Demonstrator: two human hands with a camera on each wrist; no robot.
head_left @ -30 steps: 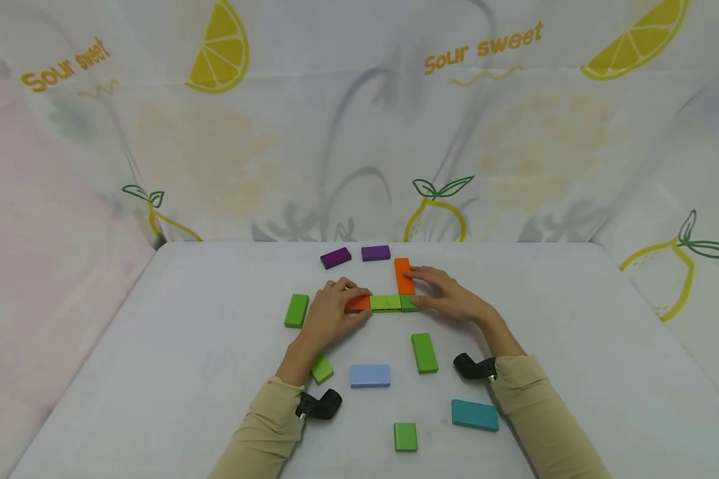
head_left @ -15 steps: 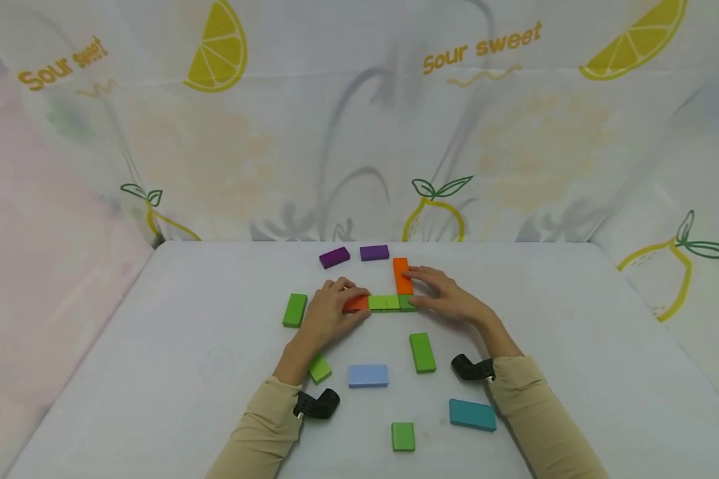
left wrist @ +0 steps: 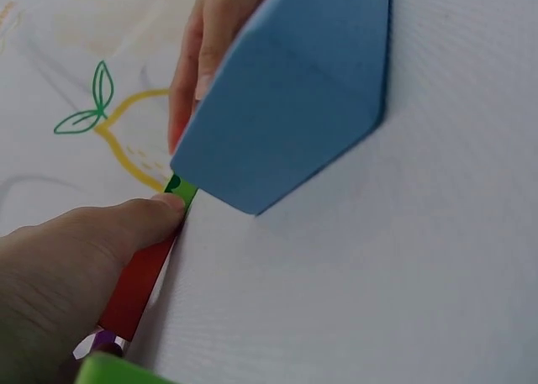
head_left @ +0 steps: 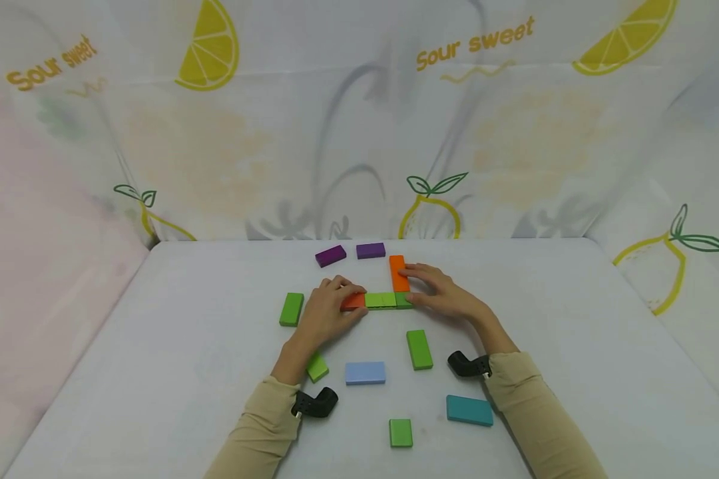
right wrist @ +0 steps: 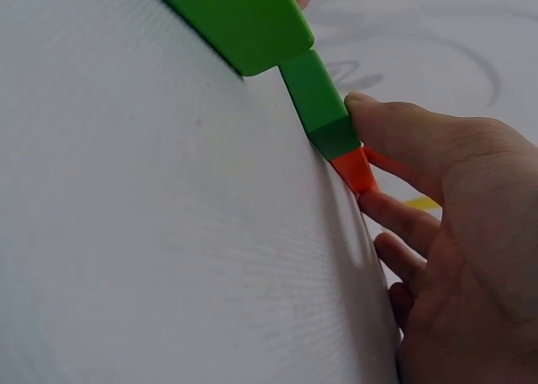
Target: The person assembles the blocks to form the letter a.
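Note:
A red block (head_left: 353, 302), a light green block (head_left: 380, 301) and a darker green block (head_left: 403, 301) lie end to end in a row. From the row's right end, an orange block (head_left: 399, 274) extends away from the person. My left hand (head_left: 326, 313) holds the red block between thumb and fingers, and its palm side hides part of it. At the other end, my right hand (head_left: 446, 293) touches the darker green block with its thumb and the orange block with a fingertip. In the right wrist view its fingers (right wrist: 403, 220) lie loosely bent beside the orange block.
Two purple blocks (head_left: 371, 251) lie behind the row. Nearer are a green block (head_left: 419, 349), a pale blue block (head_left: 365, 373), a teal block (head_left: 469, 410) and a small green block (head_left: 401, 433). Another green block (head_left: 291, 309) is left of the left hand; a lime block (head_left: 317, 366) sits by its wrist.
The head view has shifted slightly, moving everything a little left and up. Both hands keep the same places on the blocks, and the row looks unchanged.

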